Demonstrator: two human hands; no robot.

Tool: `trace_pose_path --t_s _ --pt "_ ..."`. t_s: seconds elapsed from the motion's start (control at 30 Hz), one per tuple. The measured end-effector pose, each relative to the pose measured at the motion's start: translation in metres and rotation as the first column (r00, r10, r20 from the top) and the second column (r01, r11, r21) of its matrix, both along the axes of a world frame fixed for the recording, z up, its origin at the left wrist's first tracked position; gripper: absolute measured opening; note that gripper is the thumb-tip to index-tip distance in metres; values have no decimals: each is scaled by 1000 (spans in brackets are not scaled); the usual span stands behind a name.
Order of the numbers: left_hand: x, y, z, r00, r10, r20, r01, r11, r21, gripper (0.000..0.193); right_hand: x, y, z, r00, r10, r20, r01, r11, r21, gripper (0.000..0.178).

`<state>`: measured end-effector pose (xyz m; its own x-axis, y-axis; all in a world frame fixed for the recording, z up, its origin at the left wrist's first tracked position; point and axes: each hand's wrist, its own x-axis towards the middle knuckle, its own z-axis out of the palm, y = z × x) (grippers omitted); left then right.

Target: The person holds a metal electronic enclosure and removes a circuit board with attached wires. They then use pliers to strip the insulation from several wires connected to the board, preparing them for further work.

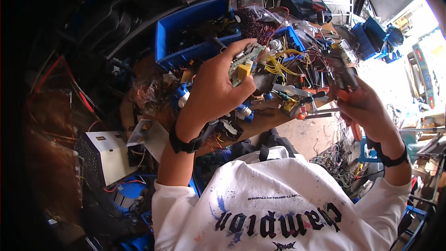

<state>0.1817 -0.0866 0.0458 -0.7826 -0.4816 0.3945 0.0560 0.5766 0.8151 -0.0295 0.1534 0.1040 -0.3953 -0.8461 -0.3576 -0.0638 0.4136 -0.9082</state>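
My left hand (218, 81) is closed around a green circuit board (241, 60), thumb below and fingers above. A yellow block-shaped component (244, 69) stands out on the board's face. Over the right part of the bench, my right hand (364, 107) grips what look like pliers (343, 69), with a broad grey metal head and orange-red handles. The head of that tool is a little blurred and points away from me. Board and tool are held well apart. Yellow wires (281, 64) lie on the bench just beyond the board.
A blue bin (169, 49) full of dark parts stands at the back left. Hand tools, wires and a screwdriver (313, 97) crowd the wooden bench (269, 123). A white-topped metal box (109, 153) sits low left. Tangled cables (337, 167) lie below the bench at right.
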Motion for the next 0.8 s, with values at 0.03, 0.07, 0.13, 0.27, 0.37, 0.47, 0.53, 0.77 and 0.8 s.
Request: trace_pose_path --t_s 0.03,0.07,0.13,0.27,0.37,0.47,0.53,0.77,0.8 --pt "1 -3 -3 1000 12 -5 -12 1000 -16 55 -5 10 -2 999 -50 11 51 998 -31 37" --pt "2 -4 -3 1000 18 -9 -18 999 -34 55 -8 23 -3 994 -106 25 107 992 -64 35" --pt "5 -5 -3 1000 7 18 -8 998 67 54 -22 47 -10 976 -216 34 219 970 -107 32" --pt "0 -16 -18 997 -66 -34 71 983 172 53 -42 97 -32 892 -444 88 453 882 -134 25" --pt "-7 -19 -21 995 -88 45 74 964 255 54 -57 134 -51 777 -589 223 622 772 -127 27" --pt "-26 -19 -26 990 -136 47 117 951 285 55 -86 192 -93 723 -676 144 689 721 -78 30" --pt "-31 -21 -29 982 -181 53 158 944 290 54 -90 217 -103 662 -715 224 734 679 -2 32" --pt "-56 -15 -46 967 -245 69 210 920 330 56 -116 335 -163 347 -925 154 895 376 240 25" --pt "-59 -17 -50 967 -246 71 211 923 321 56 -111 337 -162 323 -937 133 909 346 233 24"
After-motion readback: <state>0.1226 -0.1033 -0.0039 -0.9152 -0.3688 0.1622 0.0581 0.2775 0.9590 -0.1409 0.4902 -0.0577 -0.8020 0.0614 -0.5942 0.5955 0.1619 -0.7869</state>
